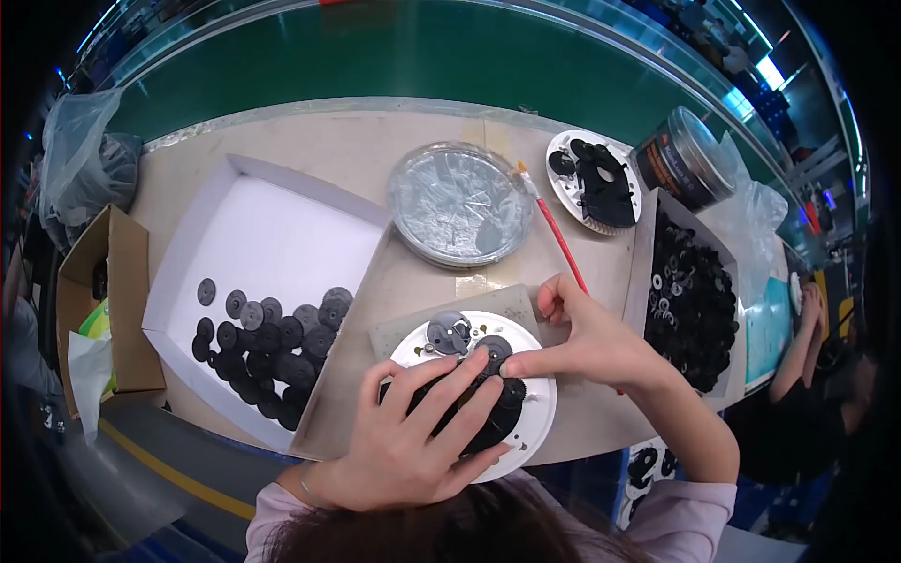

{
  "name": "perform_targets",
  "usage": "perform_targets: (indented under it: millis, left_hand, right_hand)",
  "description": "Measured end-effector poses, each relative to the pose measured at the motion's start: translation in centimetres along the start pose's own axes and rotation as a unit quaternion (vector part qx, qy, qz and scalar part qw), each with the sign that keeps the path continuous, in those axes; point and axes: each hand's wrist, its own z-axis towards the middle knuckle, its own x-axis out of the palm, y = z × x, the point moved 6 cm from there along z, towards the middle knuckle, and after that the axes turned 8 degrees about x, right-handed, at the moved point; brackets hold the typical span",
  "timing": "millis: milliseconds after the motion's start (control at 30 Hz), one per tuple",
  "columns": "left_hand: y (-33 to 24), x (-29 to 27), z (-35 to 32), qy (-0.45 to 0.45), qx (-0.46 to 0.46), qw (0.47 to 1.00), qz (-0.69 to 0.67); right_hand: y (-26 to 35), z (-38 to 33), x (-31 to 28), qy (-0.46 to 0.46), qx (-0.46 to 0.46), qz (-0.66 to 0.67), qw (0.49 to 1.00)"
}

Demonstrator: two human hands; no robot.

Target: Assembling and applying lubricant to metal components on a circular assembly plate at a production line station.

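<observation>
A round white plate (pixel 537 415) lies in front of me with a black plastic part and dark gears on it. My left hand (pixel 413 436) is spread over the black part, fingers apart, its fingertips by a dark gear (pixel 495 349). From the right, my right hand (pixel 591 342) reaches in; its thumb tip touches the edge of that gear, and its other fingers are bent and apart from the thumb. At the plate's far side sits a grey round piece (pixel 449 330). Most of the black part (pixel 497 418) is hidden under my left hand.
A white tray (pixel 272 202) of dark gears stands left; a box (pixel 638 281) of small black parts stands right. Beyond are a plastic-covered round dish (pixel 460 205), a red-handled brush (pixel 558 230), another plate (pixel 563 197) with black parts and a tin (pixel 685 159). Another person's hand (pixel 812 310) shows far right.
</observation>
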Motion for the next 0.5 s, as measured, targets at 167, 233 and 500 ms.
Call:
perform_targets:
  millis: [167, 233, 500]
  left_hand:
    - [0.1, 0.14, -0.11, -0.016, -0.001, 1.0, -0.009]
    - [0.0, 0.01, -0.15, -0.015, -0.001, 1.0, -0.01]
    - [0.04, 0.07, -0.29, -0.017, -0.014, 1.0, -0.012]
  right_hand:
    - [-0.86, -0.21, 0.84, 0.063, 0.09, 0.187, 0.976]
    - [-0.66, -0.27, 1.09, 0.05, 0.066, 0.171, 0.982]
    - [-0.8, -0.63, 1.02, -0.002, 0.033, 0.133, 0.991]
